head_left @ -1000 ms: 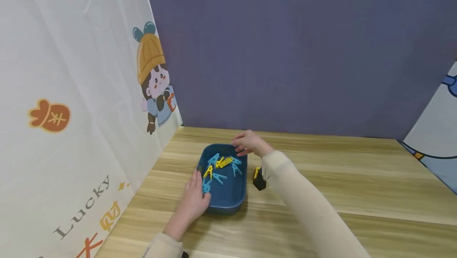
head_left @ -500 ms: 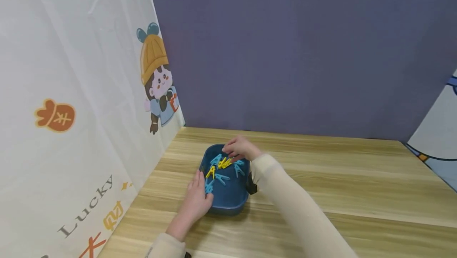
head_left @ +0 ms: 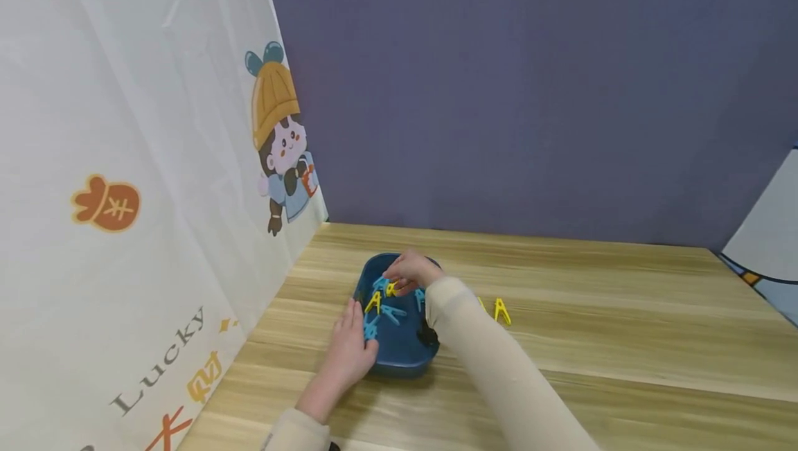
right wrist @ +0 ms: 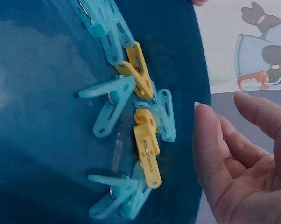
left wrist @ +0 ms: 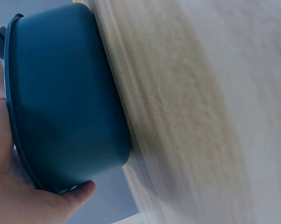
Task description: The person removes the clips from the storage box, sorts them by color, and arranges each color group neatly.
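Observation:
A dark blue plastic tub (head_left: 399, 350) stands on the wooden table, with several blue and yellow clothespins lying in it. My left hand (head_left: 352, 350) holds the tub's near-left rim; the left wrist view has its thumb (left wrist: 80, 196) bent against the outer wall. Over the far end hovers my right hand (head_left: 413, 271), fingers loosely bent, with nothing between thumb and forefinger in the right wrist view. Beside those fingertips lie a yellow clothespin (right wrist: 146, 151) and a blue clothespin (right wrist: 163, 119). The right sleeve and the black wrist camera cover part of the tub's right side.
To the right of the tub, a yellow clothespin (head_left: 502, 312) lies on the wooden table (head_left: 598, 340), and another shows partly behind the right sleeve. A printed white sheet (head_left: 156, 125) hangs at the left, and a dark panel (head_left: 511, 91) closes off the back.
My right hand has moved left from the tub's far-right rim to over the clothespins inside. Its forearm now uncovers yellow clothespins on the table. The left hand keeps its place on the rim.

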Motion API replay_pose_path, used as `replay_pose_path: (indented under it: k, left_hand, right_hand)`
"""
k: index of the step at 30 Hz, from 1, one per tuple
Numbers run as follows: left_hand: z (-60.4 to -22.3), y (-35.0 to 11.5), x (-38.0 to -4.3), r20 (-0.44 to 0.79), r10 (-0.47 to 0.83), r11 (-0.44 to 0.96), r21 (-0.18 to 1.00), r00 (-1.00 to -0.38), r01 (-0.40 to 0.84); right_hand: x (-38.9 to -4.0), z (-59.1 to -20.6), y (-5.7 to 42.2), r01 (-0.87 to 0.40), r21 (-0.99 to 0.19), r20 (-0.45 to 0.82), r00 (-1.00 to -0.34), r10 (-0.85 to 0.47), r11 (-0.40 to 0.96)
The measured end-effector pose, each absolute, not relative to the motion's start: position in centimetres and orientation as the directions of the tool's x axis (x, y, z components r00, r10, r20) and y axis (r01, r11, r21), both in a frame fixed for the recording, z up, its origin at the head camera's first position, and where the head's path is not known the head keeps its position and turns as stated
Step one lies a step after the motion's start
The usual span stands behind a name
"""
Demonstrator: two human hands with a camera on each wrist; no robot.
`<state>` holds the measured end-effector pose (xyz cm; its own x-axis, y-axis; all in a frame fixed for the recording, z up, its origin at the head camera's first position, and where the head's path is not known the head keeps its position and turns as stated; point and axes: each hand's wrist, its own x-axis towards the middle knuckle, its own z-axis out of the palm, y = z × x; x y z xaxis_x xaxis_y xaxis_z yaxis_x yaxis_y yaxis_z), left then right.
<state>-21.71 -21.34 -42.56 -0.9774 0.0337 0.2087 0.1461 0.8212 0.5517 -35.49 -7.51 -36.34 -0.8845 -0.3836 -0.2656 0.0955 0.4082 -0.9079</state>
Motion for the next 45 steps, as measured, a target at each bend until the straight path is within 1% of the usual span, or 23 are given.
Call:
replay_pose_path:
  k: [4,10,18,22,28,34,38,45]
  left_hand:
    - [-42.6,-21.3,-21.7,0.209,0.037,0.817,0.557,-0.977,0.149]
    - [-42.7,-21.3,-21.7,0.208,0.036,0.82,0.553,-0.978,0.148]
    - [-42.5,-21.2,-21.7,0.236,0.048,0.808,0.562,-0.971,0.177]
    - [-42.4,-21.1,-21.6,0.233,0.055,0.81,0.559,-0.971,0.18]
    - [-42.4,-21.1,-21.5,0.207,0.052,0.815,0.557,-0.977,0.161]
    - [-42.4,-21.1,-21.7,0.209,0.056,0.81,0.562,-0.976,0.167]
    - [-42.2,-21.1,-21.8,0.199,0.054,0.809,0.565,-0.978,0.16]
    - [-42.1,-21.2,-21.7,0.203,0.055,0.804,0.572,-0.978,0.164]
  right_hand:
    - [-35.5,-36.9,-7.9,0.123,-0.902,-0.291,-0.881,-0.373,0.413]
    - [-35.1,-37.4,-8.7,0.134,-0.877,-0.319,-0.881,-0.351,0.46]
    - [-35.2,-37.9,-9.7,0.099,-0.835,-0.341,-0.865,-0.369,0.541]
    - [-35.3,-38.2,-10.1,0.055,-0.789,-0.344,-0.865,-0.365,0.612]
    - [-35.3,-38.4,-10.5,0.006,-0.684,-0.361,-0.871,-0.332,0.729]
    - [-35.5,-38.8,-10.9,-0.031,-0.592,-0.392,-0.862,-0.322,0.805]
    - [-35.6,-39.1,-11.2,-0.065,-0.567,-0.398,-0.851,-0.342,0.821]
    - [-35.8,-39.4,-12.1,-0.045,-0.594,-0.398,-0.851,-0.342,0.803]
